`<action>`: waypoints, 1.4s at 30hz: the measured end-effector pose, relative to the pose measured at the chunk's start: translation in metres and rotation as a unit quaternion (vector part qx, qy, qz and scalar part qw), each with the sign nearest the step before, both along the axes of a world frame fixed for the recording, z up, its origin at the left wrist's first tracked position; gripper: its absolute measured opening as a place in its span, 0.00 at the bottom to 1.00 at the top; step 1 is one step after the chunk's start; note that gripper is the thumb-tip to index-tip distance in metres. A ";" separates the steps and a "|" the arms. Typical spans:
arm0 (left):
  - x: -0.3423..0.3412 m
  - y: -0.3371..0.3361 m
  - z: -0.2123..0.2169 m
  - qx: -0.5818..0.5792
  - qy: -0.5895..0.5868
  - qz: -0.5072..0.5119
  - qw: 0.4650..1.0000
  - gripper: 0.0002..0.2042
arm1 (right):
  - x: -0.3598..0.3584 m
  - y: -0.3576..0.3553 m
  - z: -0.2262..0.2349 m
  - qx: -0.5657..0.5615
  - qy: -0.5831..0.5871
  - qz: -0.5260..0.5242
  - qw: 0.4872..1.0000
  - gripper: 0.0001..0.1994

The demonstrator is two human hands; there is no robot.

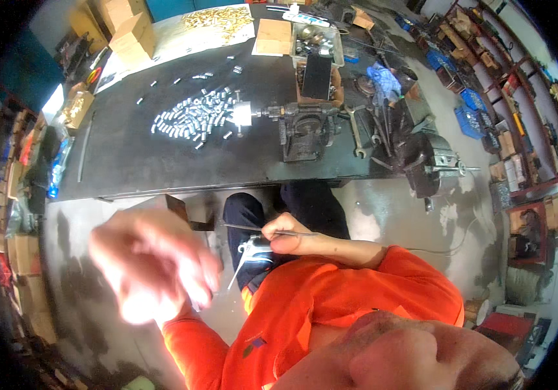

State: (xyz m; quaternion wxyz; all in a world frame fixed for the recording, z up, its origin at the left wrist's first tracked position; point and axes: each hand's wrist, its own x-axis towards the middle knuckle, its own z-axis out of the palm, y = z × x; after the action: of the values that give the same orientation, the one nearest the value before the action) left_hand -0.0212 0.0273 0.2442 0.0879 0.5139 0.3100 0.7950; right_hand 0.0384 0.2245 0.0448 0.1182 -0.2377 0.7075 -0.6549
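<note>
My left hand [152, 263] is raised close to the camera at the left, and motion and glare smear its fingers, so I cannot tell whether they hold anything. Over my lap, my right hand [285, 235] is closed around a thin dark rod [243, 227], which sticks out on both sides of the fist. Just below that hand, a shiny silver metal piece [256, 247] with a thin pale bar [235, 276] rests against my dark trousers; whether the hand touches it is not plain. On the bench, a pile of small silver metal sleeves [194, 117] is spread out.
A dark workbench [129, 156] runs in front of me. It carries a machine vise [305, 130], wrenches [359, 133], a bench vise [432, 159] at the right corner, a blue rag [383, 81] and brass-coloured parts [217, 23] on white paper. Shelves with bins [467, 120] stand at the right.
</note>
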 end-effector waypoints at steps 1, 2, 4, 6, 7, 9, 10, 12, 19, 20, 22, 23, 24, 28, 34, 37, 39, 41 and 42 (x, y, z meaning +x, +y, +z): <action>-0.008 0.002 0.009 0.019 0.033 -0.098 0.995 0.06 | 0.003 0.003 0.004 0.004 -0.009 -0.006 1.000 0.11; -0.017 0.004 0.018 0.028 0.064 -0.199 0.977 0.06 | 0.004 0.006 0.004 0.019 -0.027 -0.017 0.999 0.11; -0.005 0.004 0.039 0.068 0.065 -0.241 0.966 0.07 | 0.009 0.003 0.007 0.035 -0.060 -0.015 0.997 0.11; 0.023 0.014 0.039 0.167 0.008 -0.168 0.971 0.10 | 0.014 0.006 0.005 0.028 -0.060 -0.023 0.998 0.10; 0.040 0.016 0.036 0.127 -0.033 -0.088 0.987 0.08 | 0.016 0.009 0.004 0.025 -0.057 -0.037 0.997 0.10; 0.065 0.014 0.036 0.079 -0.076 -0.002 0.994 0.08 | 0.017 0.007 -0.001 0.008 -0.051 -0.031 0.998 0.10; 0.067 0.012 0.037 0.081 -0.081 -0.009 0.993 0.07 | 0.019 0.004 0.000 0.010 -0.058 -0.023 0.998 0.10; 0.035 0.007 0.034 0.165 -0.032 -0.178 0.970 0.09 | 0.019 0.004 0.001 0.021 -0.066 -0.019 0.997 0.10; 0.054 -0.004 0.035 0.069 -0.035 -0.014 0.997 0.10 | 0.016 0.008 0.001 0.031 -0.049 -0.028 0.998 0.10; 0.043 -0.007 0.035 0.113 -0.009 -0.063 0.992 0.10 | 0.015 0.006 0.002 0.031 -0.050 -0.013 0.998 0.10; 0.026 -0.012 0.031 0.144 0.047 -0.121 0.981 0.10 | 0.012 0.004 -0.018 0.058 0.008 -0.009 0.998 0.10; 0.020 -0.017 0.022 0.128 0.070 -0.130 0.981 0.09 | 0.013 0.012 -0.021 0.076 -0.042 -0.012 0.996 0.10; 0.015 -0.027 0.012 0.088 0.086 -0.152 0.981 0.07 | 0.013 0.013 -0.022 0.056 -0.020 -0.026 0.998 0.13; 0.014 -0.082 -0.052 -0.205 -0.017 0.157 0.966 0.12 | 0.019 0.016 -0.053 0.042 -0.001 -0.056 0.998 0.28; 0.018 -0.229 -0.262 -0.687 -0.033 0.597 0.413 0.19 | 0.017 -0.008 -0.024 -0.023 -0.114 0.000 0.993 0.25; 0.021 -0.261 -0.336 -0.679 -0.184 0.543 0.458 0.19 | 0.014 -0.016 -0.022 -0.009 -0.108 0.002 0.994 0.18; 0.018 -0.277 -0.377 -0.644 -0.195 0.591 0.445 0.16 | 0.014 -0.017 -0.024 0.013 -0.096 -0.006 0.995 0.14; -0.004 -0.274 -0.383 -0.692 -0.182 0.584 0.384 0.16 | 0.013 -0.014 -0.022 0.042 -0.079 -0.016 0.996 0.11; -0.012 -0.272 -0.385 -0.715 -0.175 0.578 0.352 0.16 | 0.012 -0.013 -0.021 0.054 -0.070 -0.019 0.996 0.11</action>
State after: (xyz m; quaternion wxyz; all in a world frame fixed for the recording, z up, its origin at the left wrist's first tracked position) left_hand -0.0332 -0.2445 -0.1410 -0.0069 -0.2007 0.9592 0.1990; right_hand 0.0509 0.2116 0.0240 0.1674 -0.1707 0.7366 -0.6326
